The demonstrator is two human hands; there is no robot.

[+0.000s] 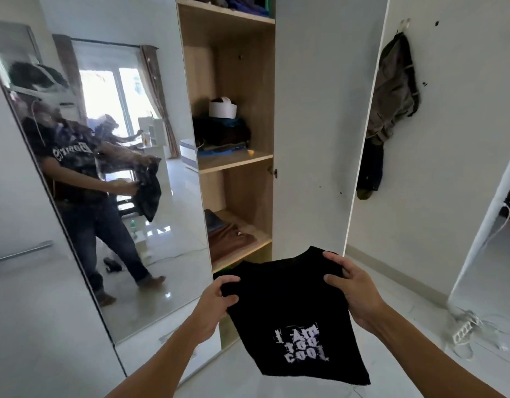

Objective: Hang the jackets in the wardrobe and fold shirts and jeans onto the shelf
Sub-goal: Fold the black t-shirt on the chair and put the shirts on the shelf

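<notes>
A black shirt (pixel 288 308) with white printed lettering hangs in the air in front of the open wardrobe. My left hand (pixel 216 300) grips its left edge and my right hand (pixel 354 285) grips its right edge near the collar. Behind it the wardrobe's lower shelf (pixel 248 248) holds folded brown and dark clothes (pixel 228 239). The middle shelf (pixel 233 160) carries a dark pile of clothes (pixel 219 133) with a white cap on top.
A mirrored wardrobe door (pixel 104 182) stands at the left and reflects a person. The open white door (pixel 319 124) is at the right of the shelves. A grey jacket (pixel 391 93) hangs on the wall hook. A power strip (pixel 466 330) with cables lies on the floor.
</notes>
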